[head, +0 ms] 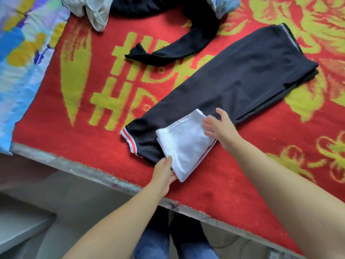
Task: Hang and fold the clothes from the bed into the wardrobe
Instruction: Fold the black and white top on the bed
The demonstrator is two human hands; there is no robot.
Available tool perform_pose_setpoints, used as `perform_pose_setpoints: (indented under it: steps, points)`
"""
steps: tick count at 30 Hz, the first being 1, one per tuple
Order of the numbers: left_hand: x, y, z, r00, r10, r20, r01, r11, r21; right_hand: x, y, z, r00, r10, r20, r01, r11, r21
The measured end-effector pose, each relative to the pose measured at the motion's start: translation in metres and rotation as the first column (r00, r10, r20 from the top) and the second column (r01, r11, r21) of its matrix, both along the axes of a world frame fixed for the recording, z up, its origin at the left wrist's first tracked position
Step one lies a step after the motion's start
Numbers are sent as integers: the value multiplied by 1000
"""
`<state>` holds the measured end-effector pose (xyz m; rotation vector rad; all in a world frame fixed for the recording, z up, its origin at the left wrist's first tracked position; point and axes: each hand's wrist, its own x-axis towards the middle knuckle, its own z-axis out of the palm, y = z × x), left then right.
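The person stands at the near edge of the bed (104, 176), leaning over a red blanket (233, 184) with yellow patterning that serves as the folding surface. A dark garment with a striped red-and-white cuff (233, 77) lies flat and diagonal across it, the cuffed end toward the near edge and the other end reaching toward the bed's far right. Laying it out long and smooth like this looks like a way to keep the folds square.

On the cuffed end sits a small folded white garment (184, 146). The left hand (164, 174) pinches its near corner, fingers curled under the edge with the thumb on top, which seems meant to lift or steady the bundle. The right hand (218, 126) rests on its far side with the fingers spread and fairly straight, pressing the cloth down so the layers do not slip apart. The two hands are apart, one at each end of the white piece.

Farther back, a black garment with a long sleeve (168, 51) trails across the middle of the blanket, and pale crumpled clothes (89, 10) are heaped at the far edge, apparently waiting their turn. A blue patterned quilt (22, 58) covers the bed's left side.

The wardrobe is not in view, so nothing shown has reached it; I judge the white piece is nearly ready to carry.
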<state>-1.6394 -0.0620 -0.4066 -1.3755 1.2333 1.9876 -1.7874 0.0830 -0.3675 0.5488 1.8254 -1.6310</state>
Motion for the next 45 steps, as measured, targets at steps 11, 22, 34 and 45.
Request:
perform_pose_setpoints:
  steps: [11,22,34,45]
  points:
    - [-81,-120,-11,638,-645,422,602,75,-795,123,-13,-48,72,987,144,-526,-85,846]
    - [-199,-129,67,805,-592,35,573,762,-302,85,4,-18,939,251,-234,-229,966,117]
    - [-288,-11,14,497,-857,-138,495,410,-766,-23,60,-42,882,-471,-20,427,779,459]
    - [-238,-49,-33,-413,-571,709,-115,-740,-663,23,-5,-27,716,688,121,-358,212,910]
